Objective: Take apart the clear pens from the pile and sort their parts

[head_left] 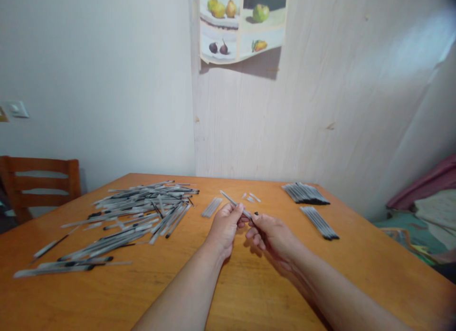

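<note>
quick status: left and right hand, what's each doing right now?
Left hand: closed around a pen, mid-barrel.
Right hand: pinched shut on a small black part at the pen's end; cap or tip cannot be told.

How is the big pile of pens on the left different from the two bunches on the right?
The pile is messy, with pens crossing every way; the bunches lie neat, side by side. The pile has many more pens than the bunches. The pile looks pale grey; the bunches look darker. Both are thin pens on the table, like the pen that the left hand and right hand hold.
</note>
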{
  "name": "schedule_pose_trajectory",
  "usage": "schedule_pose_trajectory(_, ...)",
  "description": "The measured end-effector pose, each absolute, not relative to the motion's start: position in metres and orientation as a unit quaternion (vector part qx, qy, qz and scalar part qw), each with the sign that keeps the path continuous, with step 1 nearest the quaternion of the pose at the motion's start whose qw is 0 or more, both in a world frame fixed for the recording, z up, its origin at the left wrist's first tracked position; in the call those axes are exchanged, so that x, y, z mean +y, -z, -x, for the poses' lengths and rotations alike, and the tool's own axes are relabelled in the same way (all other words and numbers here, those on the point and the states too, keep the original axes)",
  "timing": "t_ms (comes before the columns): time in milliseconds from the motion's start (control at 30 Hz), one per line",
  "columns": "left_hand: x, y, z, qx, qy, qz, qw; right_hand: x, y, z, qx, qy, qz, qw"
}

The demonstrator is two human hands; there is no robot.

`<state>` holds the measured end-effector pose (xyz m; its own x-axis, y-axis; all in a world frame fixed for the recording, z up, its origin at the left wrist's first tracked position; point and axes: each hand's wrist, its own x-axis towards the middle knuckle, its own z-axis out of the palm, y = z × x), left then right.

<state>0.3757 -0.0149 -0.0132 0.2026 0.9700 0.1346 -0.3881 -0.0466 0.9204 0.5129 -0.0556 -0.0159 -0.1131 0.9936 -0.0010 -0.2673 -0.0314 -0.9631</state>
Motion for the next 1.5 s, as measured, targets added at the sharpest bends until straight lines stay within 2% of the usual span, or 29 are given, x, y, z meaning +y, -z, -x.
schedule_pose_trajectory(200,-0.015,0.014,-0.376,0.315,-0.546,-0.468,0.619,-0.056,0.013,-0.512,-0.428,-0.597,0.393,0.553)
schedule_pose_trajectory(367,-0.014,0.016,-0.376,0.318,-0.545,-0.461,0.624,-0.057,0.013,-0.512,-0.406,-0.631,0.409,0.519)
schedule_pose_trajectory(600,-0.013,0.017,-0.376,0.323,-0.55,-0.446,0.628,-0.056,0.012,-0.513,-0.437,-0.58,0.42,0.544)
schedule_pose_trajectory(833,-0.014,0.015,-0.376,0.321,-0.551,-0.45,0.626,-0.055,0.016,-0.513,-0.416,-0.621,0.402,0.529)
schedule_pose_trajectory(1133,-0.015,0.012,-0.375,0.338,-0.559,-0.429,0.624,-0.058,0.01,-0.512,-0.456,-0.55,0.44,0.543)
schedule_pose_trajectory(1500,-0.017,0.006,-0.374,0.355,-0.55,-0.344,0.673,-0.061,0.008,-0.508,-0.477,-0.53,0.446,0.541)
